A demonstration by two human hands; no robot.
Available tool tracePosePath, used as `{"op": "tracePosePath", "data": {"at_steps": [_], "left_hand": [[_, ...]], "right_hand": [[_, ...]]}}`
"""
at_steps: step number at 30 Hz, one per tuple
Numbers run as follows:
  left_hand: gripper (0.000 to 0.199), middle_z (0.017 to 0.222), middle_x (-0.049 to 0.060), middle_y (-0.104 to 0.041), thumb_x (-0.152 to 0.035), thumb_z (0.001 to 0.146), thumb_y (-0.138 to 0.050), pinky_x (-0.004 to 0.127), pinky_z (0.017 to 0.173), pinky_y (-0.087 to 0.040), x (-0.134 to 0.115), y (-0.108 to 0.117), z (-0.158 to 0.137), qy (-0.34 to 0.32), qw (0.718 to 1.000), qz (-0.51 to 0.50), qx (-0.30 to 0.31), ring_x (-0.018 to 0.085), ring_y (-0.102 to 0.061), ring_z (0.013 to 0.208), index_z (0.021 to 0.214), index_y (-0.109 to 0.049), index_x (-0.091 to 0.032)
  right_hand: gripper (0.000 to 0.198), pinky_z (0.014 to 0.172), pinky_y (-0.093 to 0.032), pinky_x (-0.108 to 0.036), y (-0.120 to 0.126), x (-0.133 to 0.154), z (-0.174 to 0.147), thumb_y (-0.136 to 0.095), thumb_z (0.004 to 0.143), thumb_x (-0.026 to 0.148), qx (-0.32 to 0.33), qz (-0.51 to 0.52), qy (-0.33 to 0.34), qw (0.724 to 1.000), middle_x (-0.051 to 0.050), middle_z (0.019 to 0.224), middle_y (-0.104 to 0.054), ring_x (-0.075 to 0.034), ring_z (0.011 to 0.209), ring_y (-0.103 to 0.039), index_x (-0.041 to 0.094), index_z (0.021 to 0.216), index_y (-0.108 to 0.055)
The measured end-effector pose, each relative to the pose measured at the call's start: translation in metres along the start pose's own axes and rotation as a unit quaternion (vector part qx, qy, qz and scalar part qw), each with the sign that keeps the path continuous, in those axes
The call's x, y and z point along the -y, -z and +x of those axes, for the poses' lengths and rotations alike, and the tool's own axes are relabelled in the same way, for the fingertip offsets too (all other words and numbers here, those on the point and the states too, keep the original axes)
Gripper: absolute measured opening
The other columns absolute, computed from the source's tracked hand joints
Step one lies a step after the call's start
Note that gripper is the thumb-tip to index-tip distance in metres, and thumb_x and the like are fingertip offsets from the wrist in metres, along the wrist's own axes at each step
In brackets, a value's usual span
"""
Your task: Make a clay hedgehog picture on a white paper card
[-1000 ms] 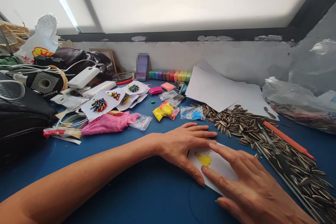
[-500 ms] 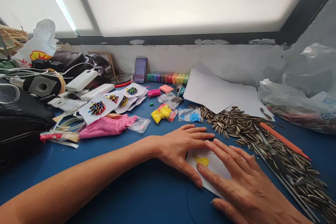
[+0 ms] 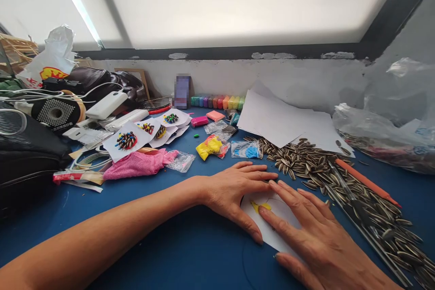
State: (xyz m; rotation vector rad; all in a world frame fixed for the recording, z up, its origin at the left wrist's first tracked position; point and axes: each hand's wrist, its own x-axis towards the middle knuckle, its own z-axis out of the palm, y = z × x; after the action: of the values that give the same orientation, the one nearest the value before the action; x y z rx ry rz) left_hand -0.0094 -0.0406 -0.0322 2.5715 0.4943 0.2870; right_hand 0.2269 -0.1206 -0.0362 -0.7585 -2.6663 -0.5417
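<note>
A small white paper [image 3: 277, 238] lies on the blue table with a thin smear of yellow clay [image 3: 255, 205] on it. My left hand [image 3: 233, 195] rests flat with fingers spread, its thumb along the paper's left edge. My right hand [image 3: 312, 235] is spread over the paper's right side, and its index fingertip presses on the yellow clay. Fingertips of both hands nearly meet above the paper. The far part of the paper is hidden by my hands. Beyond them lie a packet of yellow clay [image 3: 208, 146] and a bag of blue clay [image 3: 250, 151].
Striped sunflower seeds [image 3: 306, 159] spread along the right, with an orange pen [image 3: 367, 182] and a metal ruler [image 3: 374, 240] among them. White sheets [image 3: 268, 115] stand behind. Left are seed-decorated papers [image 3: 126, 139], a pink cloth [image 3: 136, 165] and a black bag [image 3: 27, 163].
My right index fingertip has slid slightly up and right across the yellow clay, now covering more of it. My left hand has stayed in place.
</note>
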Motion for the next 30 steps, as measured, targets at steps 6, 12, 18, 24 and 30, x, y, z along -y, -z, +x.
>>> {"op": "tracePosePath", "data": {"at_steps": [6, 12, 18, 24, 30], "left_hand": [[0.094, 0.156, 0.009, -0.036, -0.062, 0.068, -0.077, 0.046, 0.122, -0.01, 0.0, 0.0, 0.001, -0.011, 1.0, -0.003, -0.012, 0.03, -0.023, 0.148, 0.145, -0.043, -0.021], [0.097, 0.157, 0.007, -0.033, -0.062, 0.068, -0.077, 0.046, 0.123, -0.008, -0.001, 0.001, 0.001, 0.002, 1.0, -0.017, -0.001, 0.03, -0.019, 0.149, 0.147, -0.04, -0.02], [0.099, 0.161, 0.009, -0.022, -0.064, 0.071, -0.074, 0.046, 0.123, -0.007, -0.002, 0.002, 0.001, 0.009, 1.0, -0.014, 0.009, 0.029, -0.017, 0.15, 0.149, -0.035, -0.018], [0.1, 0.162, 0.007, -0.022, -0.065, 0.07, -0.074, 0.045, 0.123, -0.007, -0.001, 0.001, 0.001, 0.018, 1.0, -0.011, 0.014, 0.028, -0.014, 0.151, 0.151, -0.033, -0.021], [0.099, 0.16, 0.008, -0.027, -0.061, 0.068, -0.078, 0.046, 0.123, -0.01, -0.001, 0.002, 0.001, 0.0, 1.0, -0.008, 0.0, 0.031, -0.02, 0.149, 0.149, -0.037, -0.022]], "right_hand": [[0.04, 0.086, -0.057, -0.047, 0.0, 0.002, 0.001, -0.047, 0.096, 0.038, -0.028, 0.084, -0.097, 0.991, -0.017, 0.146, -0.049, -0.031, 0.129, -0.053, 0.022, 0.13, -0.06], [0.027, 0.095, -0.055, -0.045, -0.011, 0.006, 0.004, -0.046, 0.097, 0.028, -0.024, 0.143, -0.156, 0.977, -0.012, 0.143, -0.05, -0.027, 0.131, -0.05, 0.022, 0.115, -0.066], [0.031, 0.089, -0.057, -0.046, -0.015, 0.007, 0.005, -0.05, 0.095, 0.027, -0.049, 0.128, -0.101, 0.985, -0.015, 0.138, -0.052, -0.028, 0.126, -0.053, 0.024, 0.122, -0.065], [0.028, 0.084, -0.059, -0.047, -0.013, 0.007, 0.009, -0.051, 0.095, 0.027, -0.041, 0.112, -0.08, 0.99, -0.019, 0.13, -0.058, -0.031, 0.119, -0.058, 0.019, 0.114, -0.07], [0.031, 0.086, -0.058, -0.046, -0.012, 0.006, 0.006, -0.05, 0.094, 0.023, -0.074, 0.105, -0.086, 0.988, -0.019, 0.139, -0.051, -0.03, 0.125, -0.053, 0.02, 0.12, -0.067]]}}
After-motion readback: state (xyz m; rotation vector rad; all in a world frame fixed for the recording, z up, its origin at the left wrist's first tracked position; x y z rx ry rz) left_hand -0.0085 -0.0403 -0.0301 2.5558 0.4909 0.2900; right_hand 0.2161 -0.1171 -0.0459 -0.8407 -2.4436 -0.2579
